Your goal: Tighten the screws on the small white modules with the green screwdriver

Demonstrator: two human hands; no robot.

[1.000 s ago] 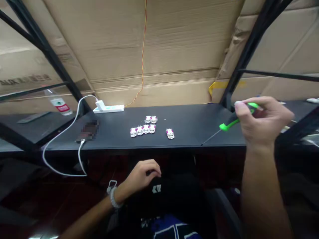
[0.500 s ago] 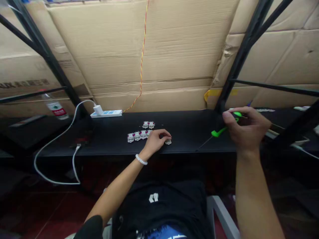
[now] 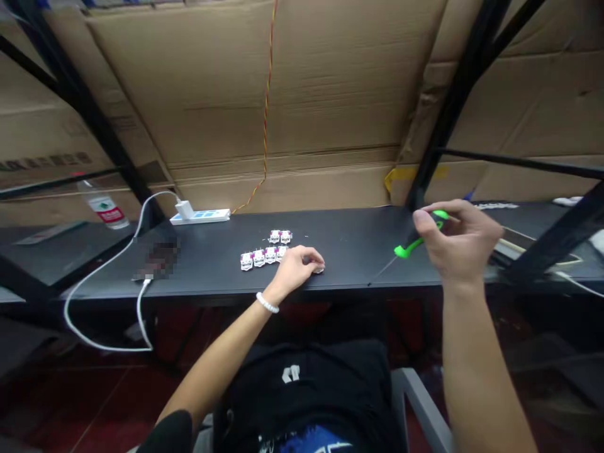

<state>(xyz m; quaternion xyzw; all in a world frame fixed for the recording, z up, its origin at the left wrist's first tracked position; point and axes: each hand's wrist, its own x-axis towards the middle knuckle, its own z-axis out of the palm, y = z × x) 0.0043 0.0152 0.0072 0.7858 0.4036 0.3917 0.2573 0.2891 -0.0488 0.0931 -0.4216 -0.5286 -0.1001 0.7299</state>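
Observation:
My right hand is raised over the right part of the black table, fingers closed round a green and black screwdriver whose thin shaft slants down to the left. My left hand rests on the table with its fingers curled over a small white and magenta part, mostly hidden under them. Just left of that hand lies a row of several similar small parts, and two more parts sit behind it.
A white power strip with a plugged-in charger and a white cable lies at the back left. A blurred dark object is on the table's left. A plastic bottle stands far left. Cardboard and black frame bars rise behind.
My left hand came up from my lap onto the table and closed over the single part at the right of the row. My right hand with the screwdriver shifted a little left.

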